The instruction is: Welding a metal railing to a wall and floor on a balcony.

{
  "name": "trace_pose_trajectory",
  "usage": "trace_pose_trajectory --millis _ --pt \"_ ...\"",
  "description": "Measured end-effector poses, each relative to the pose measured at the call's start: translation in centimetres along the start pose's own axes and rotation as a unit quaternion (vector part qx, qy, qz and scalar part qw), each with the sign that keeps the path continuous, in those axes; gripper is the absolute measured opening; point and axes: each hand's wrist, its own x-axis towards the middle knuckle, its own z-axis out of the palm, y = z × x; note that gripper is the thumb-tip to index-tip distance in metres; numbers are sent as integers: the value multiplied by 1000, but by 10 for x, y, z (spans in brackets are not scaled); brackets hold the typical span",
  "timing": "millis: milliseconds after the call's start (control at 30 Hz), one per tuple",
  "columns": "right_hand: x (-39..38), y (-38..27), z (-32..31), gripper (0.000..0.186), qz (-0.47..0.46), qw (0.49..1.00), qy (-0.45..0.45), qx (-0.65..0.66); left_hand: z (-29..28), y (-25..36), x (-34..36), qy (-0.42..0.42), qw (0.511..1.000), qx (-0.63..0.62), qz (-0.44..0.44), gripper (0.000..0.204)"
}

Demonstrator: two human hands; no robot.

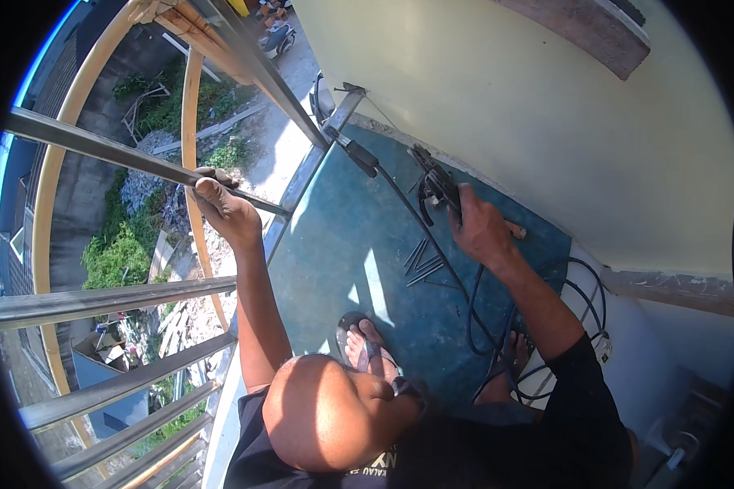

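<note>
My left hand (232,218) is closed around a square metal tube (106,147), its thumb along the top. The tube reaches from the left rim to the metal rail at the edge of the blue-green floor (318,261). In my right hand (482,226) is a dark tool (436,183) with a curved black part; its exact kind is unclear. A black-handled clamp-like holder (360,156) sits at the rail by the corner, with a cable running from it. Several thin dark rods (424,265) lie on the floor below the tool.
More metal bars (114,301) run along the left, with wooden poles (192,147) outside them. Beyond lies a drop to rubble and greenery. A pale wall (481,90) stands ahead and right. Looped cables (579,301) and my sandalled foot (367,346) are on the floor.
</note>
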Motion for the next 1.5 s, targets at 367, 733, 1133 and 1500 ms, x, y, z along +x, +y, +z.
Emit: trace_pose_trajectory --millis 367,733,1133,1500 --pt "13 -7 9 33 -2 1000 -9 -8 0 1 0 -9 999 -36 -4 47" --pt "15 -11 15 34 4 1000 -4 24 -1 0 0 -15 999 -32 -8 47" --pt "8 -16 17 29 10 1000 14 15 0 1 1 -9 1000 9 0 50" --pt "7 -18 19 33 21 1000 1 24 -2 1 1 -18 1000 4 6 50"
